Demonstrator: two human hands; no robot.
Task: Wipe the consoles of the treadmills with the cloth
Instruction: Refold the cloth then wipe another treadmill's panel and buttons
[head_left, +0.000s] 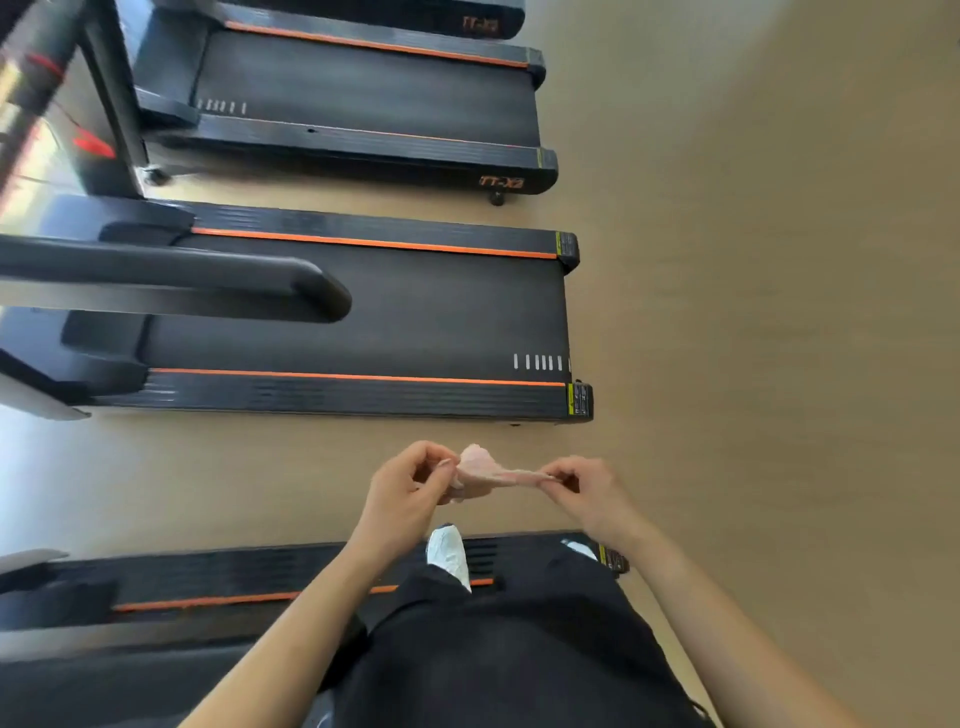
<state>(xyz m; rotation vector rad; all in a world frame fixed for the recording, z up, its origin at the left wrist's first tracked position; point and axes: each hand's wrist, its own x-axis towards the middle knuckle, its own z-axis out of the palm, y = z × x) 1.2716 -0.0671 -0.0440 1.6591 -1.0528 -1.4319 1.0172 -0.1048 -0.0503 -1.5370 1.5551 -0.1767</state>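
Observation:
A small pale pink cloth (488, 472) is stretched between both my hands in front of me, over the floor. My left hand (410, 480) pinches its bunched left end. My right hand (579, 486) pinches the thin right end. A black treadmill with orange stripes (374, 312) lies just ahead, its handrail (208, 273) reaching in from the left. The consoles lie off the left edge, out of sight.
A second treadmill (363, 98) stands farther off, and a third shows at the top edge. I stand on the rear of another treadmill deck (208, 582), white shoe (449, 553) on its side rail. Tan wooden floor (753, 312) stretches to the right.

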